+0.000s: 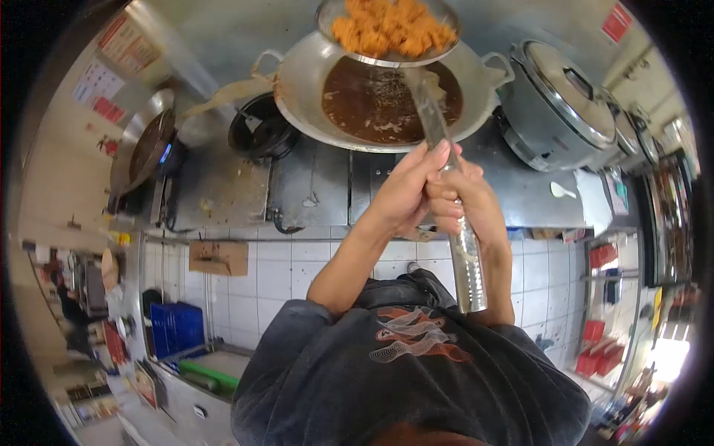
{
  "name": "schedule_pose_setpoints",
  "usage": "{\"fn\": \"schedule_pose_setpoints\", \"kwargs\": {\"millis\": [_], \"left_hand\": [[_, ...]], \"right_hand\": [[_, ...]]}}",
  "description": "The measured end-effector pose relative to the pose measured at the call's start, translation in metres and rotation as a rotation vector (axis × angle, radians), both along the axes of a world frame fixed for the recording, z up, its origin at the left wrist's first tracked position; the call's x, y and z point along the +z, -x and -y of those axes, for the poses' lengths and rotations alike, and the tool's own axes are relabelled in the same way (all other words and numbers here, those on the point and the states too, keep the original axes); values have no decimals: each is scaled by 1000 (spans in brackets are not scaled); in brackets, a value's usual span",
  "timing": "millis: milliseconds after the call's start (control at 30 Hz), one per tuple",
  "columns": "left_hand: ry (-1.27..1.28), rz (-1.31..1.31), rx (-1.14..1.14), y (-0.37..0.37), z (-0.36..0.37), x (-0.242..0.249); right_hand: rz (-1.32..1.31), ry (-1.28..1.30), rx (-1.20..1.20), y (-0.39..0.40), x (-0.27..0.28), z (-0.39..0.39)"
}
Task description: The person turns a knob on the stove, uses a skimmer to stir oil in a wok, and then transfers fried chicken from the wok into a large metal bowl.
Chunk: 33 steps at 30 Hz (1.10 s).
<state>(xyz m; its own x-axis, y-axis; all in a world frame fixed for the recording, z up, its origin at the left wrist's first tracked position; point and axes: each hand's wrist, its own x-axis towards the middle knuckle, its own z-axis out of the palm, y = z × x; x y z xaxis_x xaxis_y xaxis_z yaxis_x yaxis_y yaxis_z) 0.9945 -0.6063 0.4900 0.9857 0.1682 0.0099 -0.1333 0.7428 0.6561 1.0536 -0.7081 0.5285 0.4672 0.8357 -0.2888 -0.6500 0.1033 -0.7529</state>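
Observation:
Both hands grip the long metal handle of a skimmer (429, 111). My left hand (401, 192) is closed round the handle, with my right hand (465, 192) wrapped round it alongside. The handle's wide tube end reaches back toward my chest. In the skimmer's round mesh bowl lies a heap of orange-brown fried pieces (390, 28). The bowl is raised over the far side of a large two-handled metal wok (301, 104). Dark brown oil (364, 111) with some foam and pale bits fills the wok's middle.
Left of the wok stands a black pot (260, 137), with another wok (152, 141) farther left. A large lidded cooker (558, 111) is close on the right. A white spoon (563, 190) and a small ladle (310, 195) lie on the metal counter (320, 167).

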Motion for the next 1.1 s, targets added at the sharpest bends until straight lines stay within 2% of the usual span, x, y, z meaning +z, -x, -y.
{"fn": "schedule_pose_setpoints", "kwargs": {"millis": [100, 133, 200, 333, 433, 567, 667, 767, 833, 900, 967, 1033, 1100], "left_hand": [[-93, 42, 48, -21, 5, 15], [-137, -25, 122, -26, 16, 21], [-48, -75, 184, -41, 37, 16], [109, -122, 245, -61, 72, 0], [129, -123, 246, -75, 85, -10], [43, -57, 375, -92, 87, -11], [-6, 41, 347, -91, 84, 9], [-136, -37, 416, -91, 89, 15], [-197, 14, 493, -97, 97, -4], [-126, -28, 464, -88, 109, -8], [-51, 55, 414, -92, 110, -32], [-98, 35, 445, -83, 114, -28], [-157, 21, 477, -84, 115, -22]], "right_hand": [[55, -33, 35, -23, 8, 5], [66, -22, 58, -32, 9, 11], [113, 34, 82, -48, 10, 23], [-79, 35, 189, -80, -7, 48], [-133, 93, 220, -103, -15, 58], [-92, -10, 230, -110, -2, 61], [0, -28, 197, -103, 11, 61], [30, 19, 238, -109, 20, 68], [-43, -30, 408, -132, 0, 79], [-427, -161, 585, -139, -18, 83], [-517, -202, 553, -138, -31, 87], [198, 53, 445, -138, -27, 88], [169, 7, 505, -140, -24, 86]]}}
